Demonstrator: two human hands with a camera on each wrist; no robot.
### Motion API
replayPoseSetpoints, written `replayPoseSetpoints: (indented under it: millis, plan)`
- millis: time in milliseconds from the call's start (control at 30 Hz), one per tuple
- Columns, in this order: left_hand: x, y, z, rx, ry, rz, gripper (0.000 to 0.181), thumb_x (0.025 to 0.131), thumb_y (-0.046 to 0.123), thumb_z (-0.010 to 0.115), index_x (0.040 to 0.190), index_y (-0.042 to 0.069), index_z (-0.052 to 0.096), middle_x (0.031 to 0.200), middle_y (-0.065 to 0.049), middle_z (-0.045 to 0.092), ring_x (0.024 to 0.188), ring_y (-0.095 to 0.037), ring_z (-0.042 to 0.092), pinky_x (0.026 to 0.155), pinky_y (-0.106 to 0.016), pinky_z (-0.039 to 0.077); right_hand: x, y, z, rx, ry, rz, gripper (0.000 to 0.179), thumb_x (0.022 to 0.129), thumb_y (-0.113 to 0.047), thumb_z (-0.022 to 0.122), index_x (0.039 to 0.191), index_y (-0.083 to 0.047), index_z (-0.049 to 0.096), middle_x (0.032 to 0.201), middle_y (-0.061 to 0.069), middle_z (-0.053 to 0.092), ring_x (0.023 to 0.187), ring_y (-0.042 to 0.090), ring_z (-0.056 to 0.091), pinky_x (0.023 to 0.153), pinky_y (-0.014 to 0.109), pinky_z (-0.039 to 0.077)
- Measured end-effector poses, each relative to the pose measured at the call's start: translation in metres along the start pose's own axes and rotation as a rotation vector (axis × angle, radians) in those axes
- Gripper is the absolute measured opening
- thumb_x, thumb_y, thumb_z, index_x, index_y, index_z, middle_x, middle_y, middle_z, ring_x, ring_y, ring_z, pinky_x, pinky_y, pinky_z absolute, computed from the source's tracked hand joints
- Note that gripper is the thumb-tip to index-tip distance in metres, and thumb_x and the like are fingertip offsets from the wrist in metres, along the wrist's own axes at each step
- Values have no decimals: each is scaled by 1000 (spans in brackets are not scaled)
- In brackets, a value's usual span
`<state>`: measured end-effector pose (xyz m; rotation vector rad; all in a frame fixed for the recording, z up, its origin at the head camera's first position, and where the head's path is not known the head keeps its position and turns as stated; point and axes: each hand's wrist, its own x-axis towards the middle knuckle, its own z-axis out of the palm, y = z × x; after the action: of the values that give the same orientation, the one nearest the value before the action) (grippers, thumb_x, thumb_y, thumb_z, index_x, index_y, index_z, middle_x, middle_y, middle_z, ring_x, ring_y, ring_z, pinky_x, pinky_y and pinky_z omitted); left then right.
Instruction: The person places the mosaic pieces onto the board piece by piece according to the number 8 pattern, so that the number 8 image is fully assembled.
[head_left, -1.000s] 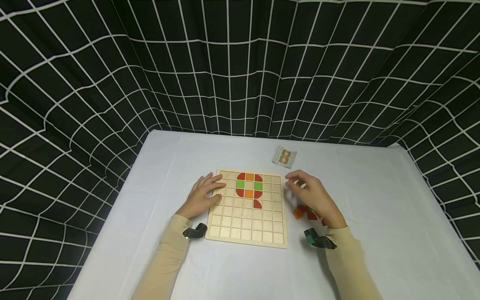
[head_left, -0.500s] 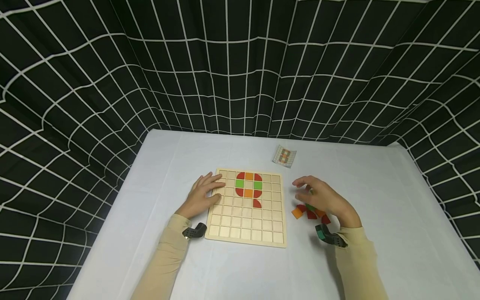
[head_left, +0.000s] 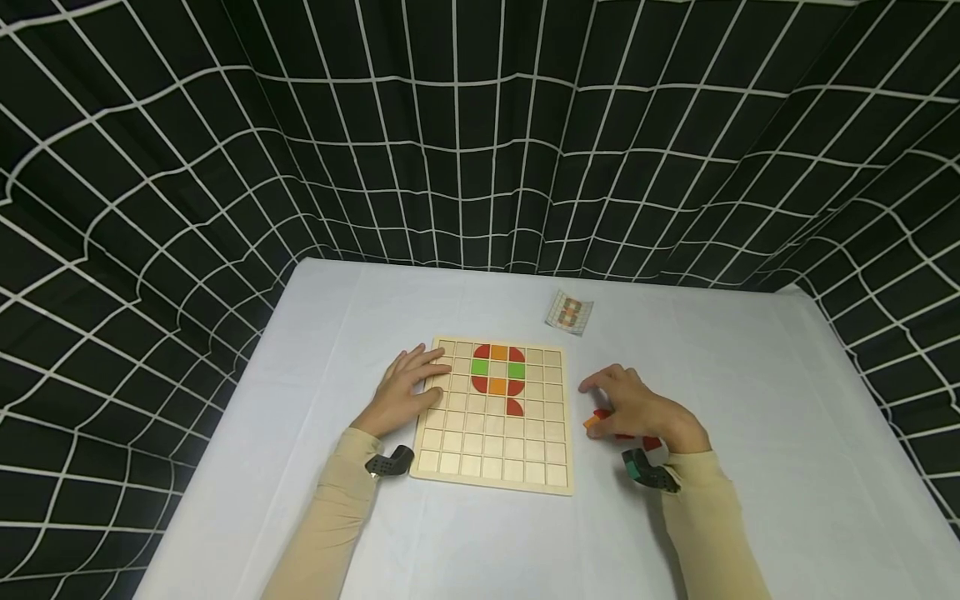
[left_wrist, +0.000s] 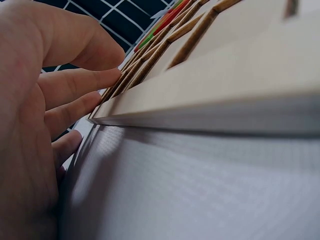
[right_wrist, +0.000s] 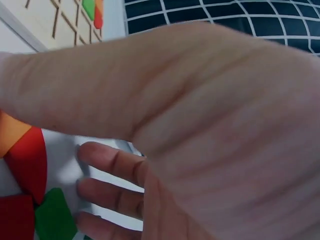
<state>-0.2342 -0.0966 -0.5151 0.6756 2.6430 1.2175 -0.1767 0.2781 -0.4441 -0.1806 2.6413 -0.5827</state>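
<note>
Orange tile [head_left: 591, 422] by right hand [head_left: 639, 412], fingers parted; probably best edge-pinched. Left hand [head_left: 405, 397], relaxed, rests on board [head_left: 495, 447]

Loose tiles [right_wrist: 29, 162] right of board [head_left: 492, 447]

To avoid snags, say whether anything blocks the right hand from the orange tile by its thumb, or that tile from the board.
Nothing visible does. The right hand has its thumb over the orange tile, contact unclear; only white tablecloth shows between tile and board.
</note>
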Motion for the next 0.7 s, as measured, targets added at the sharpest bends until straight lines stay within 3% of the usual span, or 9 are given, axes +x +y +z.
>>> replayPoseSetpoints:
  millis: [167, 400, 567, 700]
  plan:
    - [0, -1, 0, 4, 0, -1, 41, 95, 22, 62, 135, 13, 65, 161, -4, 43, 158, -31, 18, 132, -50, 1, 5, 1, 4, -22, 24, 37, 60, 79, -30, 86, 130, -13, 62, 130, 14, 54, 111, 29, 45, 87, 43, 53]
    - [0, -1, 1, -1, -1, -4, 41, 94, 22, 63, 135, 14, 65, 161, -4, 43, 158, -30, 18, 132, -50, 1, 14, 6, 6, 8, 116, 29, 45, 90, -33, 75, 126, -8, 63, 116, 14, 60, 104, 29, 50, 89, 46, 53]
    - [0, -1, 1, -3, -9, -3, 42, 94, 22, 63, 135, 14, 65, 161, -4, 43, 158, -30, 18, 132, -50, 1, 14, 7, 6, 14, 114, 22, 49, 87, -26, 78, 131, -11, 64, 112, 12, 60, 102, 27, 50, 84, 40, 52]
    - [0, -1, 1, 5, -5, -3, 41, 95, 22, 63, 135, 15, 65, 161, -3, 43, 158, -29, 18, 132, -50, 1, 14, 7, 5, 6, 119, 1, 41, 85, -18, 78, 125, -12, 67, 110, 11, 59, 100, 26, 48, 82, 37, 50]
